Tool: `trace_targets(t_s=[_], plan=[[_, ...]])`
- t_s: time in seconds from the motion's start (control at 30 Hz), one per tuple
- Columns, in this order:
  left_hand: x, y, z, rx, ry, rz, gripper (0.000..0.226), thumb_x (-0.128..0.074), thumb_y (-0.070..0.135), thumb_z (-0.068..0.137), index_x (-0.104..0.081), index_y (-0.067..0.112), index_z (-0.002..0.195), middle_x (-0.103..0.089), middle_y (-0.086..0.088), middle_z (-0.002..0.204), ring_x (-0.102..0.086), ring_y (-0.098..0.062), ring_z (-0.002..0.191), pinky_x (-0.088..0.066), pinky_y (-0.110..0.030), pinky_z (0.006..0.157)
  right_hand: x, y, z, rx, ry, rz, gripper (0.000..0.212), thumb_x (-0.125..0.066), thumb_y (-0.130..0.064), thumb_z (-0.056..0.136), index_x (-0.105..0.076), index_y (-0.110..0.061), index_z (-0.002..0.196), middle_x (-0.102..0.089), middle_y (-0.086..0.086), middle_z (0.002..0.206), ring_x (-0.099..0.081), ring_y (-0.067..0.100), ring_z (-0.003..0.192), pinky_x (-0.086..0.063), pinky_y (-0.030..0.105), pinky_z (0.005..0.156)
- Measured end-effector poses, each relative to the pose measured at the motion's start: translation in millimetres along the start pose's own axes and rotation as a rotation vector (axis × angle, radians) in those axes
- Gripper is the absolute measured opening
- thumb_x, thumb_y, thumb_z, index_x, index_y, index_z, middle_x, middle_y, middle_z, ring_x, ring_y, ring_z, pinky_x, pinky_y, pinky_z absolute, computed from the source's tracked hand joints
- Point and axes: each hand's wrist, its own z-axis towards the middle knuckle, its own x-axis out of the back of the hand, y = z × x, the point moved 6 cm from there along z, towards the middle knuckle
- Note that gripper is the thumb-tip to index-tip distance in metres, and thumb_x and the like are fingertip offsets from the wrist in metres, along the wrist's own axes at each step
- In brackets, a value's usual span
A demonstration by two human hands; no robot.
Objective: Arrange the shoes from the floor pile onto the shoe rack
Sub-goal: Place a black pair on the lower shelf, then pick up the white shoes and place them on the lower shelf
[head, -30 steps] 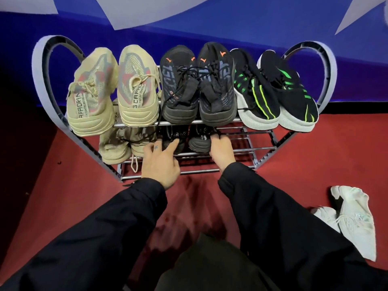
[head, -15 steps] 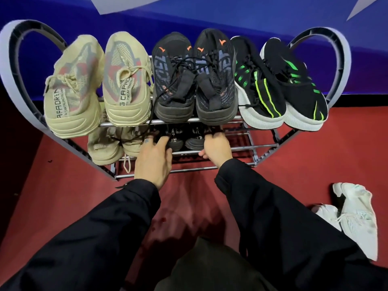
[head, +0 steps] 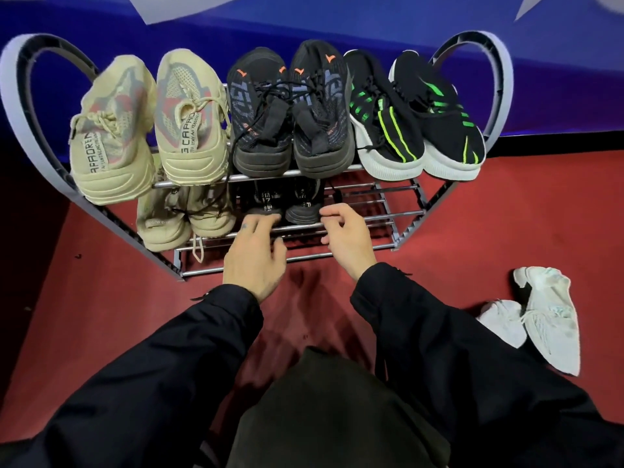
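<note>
The metal shoe rack holds three pairs on its top shelf: beige sneakers, black sneakers with orange marks, and black sneakers with green stripes. On the lower shelf sit a beige pair and a black pair. My left hand hovers just in front of the lower black pair, fingers loosely spread, holding nothing. My right hand is beside it, fingers curled and apart, empty. A white pair of shoes lies on the red floor at the right.
A blue wall stands behind the rack. The rack's curved grey side frames rise at both ends. The right part of the lower shelf has bare rails. Red floor surrounds the rack.
Both hands have pulled back from the lower black pair, which stays on the shelf. Fingers have come off the shoes.
</note>
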Motion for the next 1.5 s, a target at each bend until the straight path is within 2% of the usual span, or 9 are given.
trace_targets(t_s=[0.17,0.3,0.47,0.63,0.83,1.07,1.27,1.4,1.5], plan=[[-37.1,32.3,-41.7,-0.005,-0.233,-0.146,0.036,-0.056,0.023,0.089,-0.062,0.019,0.125,-0.065,0.000,0.118,-0.066,-0.020,0.092,-0.052,-0.039,0.090,14.6,30.4,-50.8,-0.041,-0.109,0.023,0.019,-0.050,-0.013,0.099,-0.067,-0.019,0.097,-0.070,-0.001,0.083,-0.060,0.007,0.058,-0.045,0.015,0.054],[-86.5,48.0,-88.5,-0.018,-0.524,-0.143,0.052,-0.050,0.039,0.079,-0.060,0.024,0.128,-0.070,0.002,0.116,-0.070,-0.025,0.098,-0.054,-0.042,0.088,29.3,93.8,-98.2,-0.127,-0.074,-0.005,0.020,-0.052,-0.014,0.094,-0.060,-0.031,0.088,-0.068,0.003,0.077,-0.060,0.018,0.063,-0.052,0.041,0.068],[-135.6,64.6,-120.7,-0.024,-0.720,-0.105,0.047,-0.059,0.036,0.089,-0.058,0.027,0.135,-0.072,0.003,0.118,-0.068,-0.027,0.105,-0.051,-0.039,0.096,77.9,167.2,-140.6,-0.239,0.086,-0.056,0.010,-0.058,-0.026,0.081,-0.064,-0.033,0.080,-0.069,-0.005,0.083,-0.064,0.014,0.078,-0.054,0.040,0.084],[-148.1,66.2,-123.3,0.040,-0.686,-0.181,0.037,-0.069,0.030,0.089,-0.064,0.024,0.126,-0.068,0.005,0.102,-0.070,-0.028,0.101,-0.053,-0.043,0.095,141.5,226.5,-182.0,-0.466,0.327,-0.152,0.008,-0.059,-0.024,0.089,-0.059,-0.024,0.097,-0.069,-0.001,0.096,-0.066,0.024,0.095,-0.052,0.040,0.093],[-139.3,66.2,-122.5,0.016,-0.660,-0.196,0.036,-0.061,0.038,0.085,-0.066,0.025,0.118,-0.072,0.006,0.098,-0.069,-0.020,0.095,-0.050,-0.035,0.090,166.8,202.9,-152.0,-0.311,0.414,-0.153,0.020,-0.058,-0.016,0.089,-0.063,-0.016,0.108,-0.065,0.003,0.102,-0.060,0.017,0.083,-0.050,0.034,0.087],[-124.9,61.1,-114.0,0.097,-0.591,-0.200,0.020,-0.058,0.037,0.085,-0.066,0.038,0.103,-0.074,0.005,0.090,-0.070,-0.021,0.089,-0.052,-0.036,0.085,195.4,199.6,-136.3,-0.491,0.644,-0.271,0.053,-0.064,-0.029,0.086,-0.043,-0.022,0.134,-0.035,0.008,0.136,-0.062,0.031,0.087,-0.054,0.041,0.084],[-116.1,53.9,-106.6,0.174,-0.561,-0.229,0.023,-0.054,0.039,0.080,-0.065,0.039,0.100,-0.073,0.011,0.088,-0.072,-0.022,0.091,-0.056,-0.043,0.090,203.3,221.8,-146.9,-0.519,0.468,-0.426,0.042,-0.061,-0.044,0.091,-0.053,-0.020,0.124,-0.043,0.010,0.132,-0.066,0.033,0.093,-0.046,0.037,0.081],[-124.2,60.1,-110.6,0.173,-0.606,-0.246,0.017,-0.061,0.025,0.091,-0.064,0.040,0.099,-0.072,0.010,0.088,-0.071,-0.021,0.092,-0.054,-0.039,0.090,208.0,205.1,-155.3,-0.385,0.571,-0.318,0.017,-0.062,-0.031,0.094,-0.063,-0.016,0.101,-0.051,0.005,0.124,-0.059,0.019,0.083,-0.047,0.030,0.084],[-134.8,66.6,-113.5,0.166,-0.684,-0.331,0.009,-0.064,0.037,0.091,-0.065,0.040,0.100,-0.072,0.007,0.092,-0.071,-0.023,0.094,-0.056,-0.041,0.090,197.2,172.2,-178.4,-0.170,0.688,-0.149,0.010,-0.066,-0.025,0.093,-0.063,-0.015,0.091,-0.052,0.000,0.115,-0.053,0.000,0.084,-0.048,0.029,0.086]])
